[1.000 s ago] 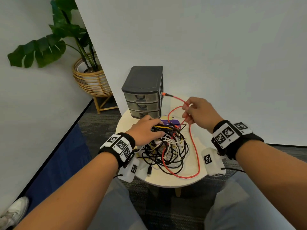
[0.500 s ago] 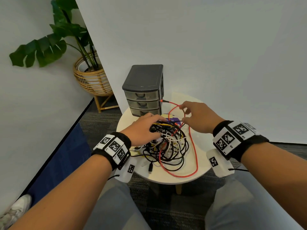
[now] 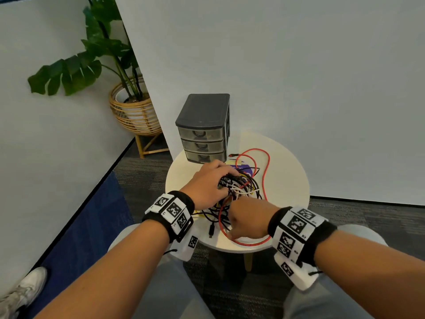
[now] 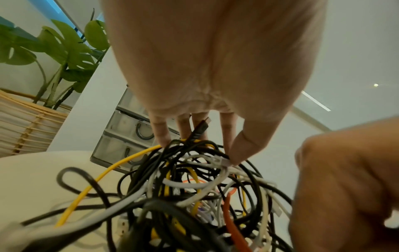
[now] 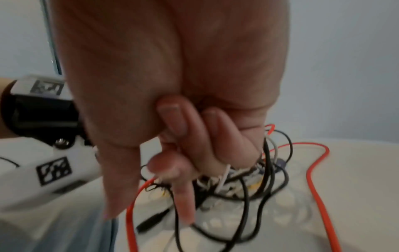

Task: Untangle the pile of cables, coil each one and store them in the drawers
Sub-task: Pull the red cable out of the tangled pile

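Step in hand, as judged: untangling, first cable not yet freed. The pile of cables (image 3: 236, 192) is heaped at the middle of the round counter (image 3: 292, 180), toward its near edge; black, white and yellow strands are knotted together. The red cable (image 3: 264, 171) is partly out of the heap: one loop is laid toward the far right of the counter with its plug end beside the drawers (image 3: 203, 134), another loop is run along the near edge.

The left hand (image 3: 207, 185) is set on top of the heap, fingers (image 4: 224, 133) spread and bent down into the strands; in the left wrist view a white cable (image 4: 207, 180) is pinched between thumb and forefinger at a clear plug. The right hand (image 3: 248, 219) is at the near side of the pile, fingers (image 5: 183, 192) curled. Strands run through them in the right wrist view, but blur hides which cable is held; the red one passes just beside them.

The drawers stand at the far left edge, all three closed, apparently nothing stored yet.

Next move, as judged: the heap should be pinned by the left hand while one cable, likely the red, is drawn out slowly. Snagging on black loops is a risk, as is dragging the whole pile off the near edge.
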A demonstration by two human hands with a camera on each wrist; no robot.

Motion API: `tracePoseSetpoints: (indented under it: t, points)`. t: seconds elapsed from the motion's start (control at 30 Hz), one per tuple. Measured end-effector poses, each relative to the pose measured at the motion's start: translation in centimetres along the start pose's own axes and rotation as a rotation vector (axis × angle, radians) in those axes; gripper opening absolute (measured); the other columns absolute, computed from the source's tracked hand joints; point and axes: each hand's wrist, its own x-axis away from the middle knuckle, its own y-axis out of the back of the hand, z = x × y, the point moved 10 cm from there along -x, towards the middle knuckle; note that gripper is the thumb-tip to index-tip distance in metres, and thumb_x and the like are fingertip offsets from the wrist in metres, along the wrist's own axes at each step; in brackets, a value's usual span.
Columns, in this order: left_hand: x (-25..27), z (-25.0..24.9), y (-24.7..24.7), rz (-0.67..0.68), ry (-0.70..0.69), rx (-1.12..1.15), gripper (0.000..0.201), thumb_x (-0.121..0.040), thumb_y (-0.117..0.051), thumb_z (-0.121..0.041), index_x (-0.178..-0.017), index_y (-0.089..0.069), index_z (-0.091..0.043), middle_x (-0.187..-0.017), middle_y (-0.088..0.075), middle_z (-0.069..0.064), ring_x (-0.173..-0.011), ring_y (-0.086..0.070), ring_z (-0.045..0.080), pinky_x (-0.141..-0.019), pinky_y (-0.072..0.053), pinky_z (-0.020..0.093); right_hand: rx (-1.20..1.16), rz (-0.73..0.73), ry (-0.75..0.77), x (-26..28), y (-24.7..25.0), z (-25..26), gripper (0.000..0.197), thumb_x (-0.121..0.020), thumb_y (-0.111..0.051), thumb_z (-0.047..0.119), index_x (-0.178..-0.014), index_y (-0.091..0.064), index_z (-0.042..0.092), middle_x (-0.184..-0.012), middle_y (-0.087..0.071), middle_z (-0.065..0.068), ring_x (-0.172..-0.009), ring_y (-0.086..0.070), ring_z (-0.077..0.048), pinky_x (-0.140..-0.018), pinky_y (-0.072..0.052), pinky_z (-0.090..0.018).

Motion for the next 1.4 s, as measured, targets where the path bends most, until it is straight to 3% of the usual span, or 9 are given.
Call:
tracePoseSetpoints:
  t: [0.23, 0.37, 0.57, 0.7, 0.8, 0.93, 1.13, 1.3, 1.4]
  points:
    - [0.1, 0.4, 0.0, 0.088, 0.030, 0.037, 0.059, -0.095, -0.053, 0.001, -0.143, -0.053, -0.034, -0.143, -0.043, -0.006, -0.136, -0.037, 0.016, -0.117, -0.034, 0.036, -0.191, -0.051, 0.049, -0.6, -0.3, 1.3, 0.036, -0.092, -0.063, 0.048, -0.072, -0.063, 0.018, -0.076, -0.064, 0.000, -0.070, -0.059, -0.017, -0.062, -0.043, -0.026]
    - [0.0, 0.4, 0.1, 0.133, 0.036, 0.012, 0.062, -0.096, -0.053, 0.000, -0.148, -0.048, -0.033, -0.147, -0.041, -0.005, -0.139, -0.035, 0.017, -0.119, -0.032, 0.036, -0.143, -0.114, 0.034, -1.1, -0.5, 1.8, 0.028, -0.092, -0.061, 0.025, -0.066, -0.052, 0.020, -0.074, -0.057, -0.001, -0.068, -0.053, -0.019, -0.058, -0.037, -0.027]
    - [1.4, -0.9, 0.3, 0.211, -0.087, 0.128, 0.051, -0.091, -0.059, 0.009, -0.133, -0.060, -0.020, -0.154, -0.038, -0.003, -0.135, -0.032, 0.003, -0.109, -0.024, 0.009, -0.152, -0.143, 0.064, 1.8, 6.8, 1.5, 0.036, -0.100, -0.056, 0.025, -0.065, -0.053, 0.032, -0.073, -0.055, 0.009, -0.066, -0.049, -0.008, -0.061, -0.033, -0.023]
    - [1.3, -0.9, -0.9, 0.233, -0.119, 0.017, 0.033, -0.091, -0.071, -0.018, -0.122, -0.066, -0.028, -0.147, -0.039, -0.007, -0.134, -0.035, 0.010, -0.113, -0.029, 0.023, -0.183, -0.337, 0.042, 4.4, 13.4, 0.1, 0.026, -0.095, -0.061, 0.021, -0.070, -0.068, 0.024, -0.070, -0.064, 0.007, -0.065, -0.056, -0.007, -0.061, -0.037, -0.024]
    - [0.6, -0.9, -0.1, 0.091, -0.128, 0.058, 0.012, -0.099, -0.064, -0.019, -0.106, -0.073, -0.016, -0.138, -0.049, -0.004, -0.132, -0.039, 0.007, -0.101, -0.022, -0.001, -0.267, -0.634, 0.054, 7.5, 19.6, -0.6, 0.028, -0.096, -0.060, 0.017, -0.070, -0.068, 0.024, -0.071, -0.062, 0.015, -0.062, -0.052, 0.001, -0.062, -0.037, -0.022]
    - [0.5, -1.0, 0.1, 0.056, -0.131, 0.082, 0.023, -0.105, -0.054, -0.022, -0.100, -0.076, -0.015, -0.127, -0.050, -0.016, -0.119, -0.038, -0.010, -0.094, -0.021, -0.006, -0.383, -1.059, 0.053, 13.3, 26.2, -1.9, 0.023, -0.097, -0.061, 0.021, -0.076, -0.070, 0.022, -0.069, -0.061, 0.014, -0.056, -0.051, 0.007, -0.055, -0.034, -0.005]
    - [0.0, -0.7, 0.9, 0.039, -0.041, 0.166, 0.028, -0.107, -0.049, -0.029, -0.101, -0.075, -0.024, -0.123, -0.053, -0.013, -0.117, -0.049, -0.001, -0.095, -0.034, 0.007, -0.296, -1.355, 0.005, 17.8, 29.6, -2.2, 0.021, -0.101, -0.056, 0.026, -0.085, -0.068, 0.024, -0.079, -0.063, 0.014, -0.066, -0.052, 0.010, -0.061, -0.032, -0.001]
    - [0.3, -1.4, 1.7, -0.017, -0.070, 0.147, 0.015, -0.104, -0.056, -0.026, -0.106, -0.070, -0.019, -0.119, -0.061, -0.004, -0.113, -0.056, 0.008, -0.100, -0.045, 0.024, -0.361, -1.063, -0.011, 14.1, 27.0, -3.0, 0.023, -0.102, -0.055, 0.023, -0.086, -0.072, 0.019, -0.074, -0.068, 0.006, -0.055, -0.054, 0.005, -0.060, -0.040, -0.012]
    - [0.3, -1.4, 1.5, -0.014, -0.102, 0.100, 0.010, -0.102, -0.059, -0.025, -0.099, -0.066, -0.019, -0.112, -0.063, -0.002, -0.105, -0.059, 0.011, -0.097, -0.050, 0.034, -0.419, -1.244, 0.029, 15.6, 27.4, -3.7, 0.024, -0.102, -0.054, 0.022, -0.087, -0.072, 0.017, -0.070, -0.066, 0.005, -0.054, -0.052, 0.003, -0.058, -0.035, -0.009]
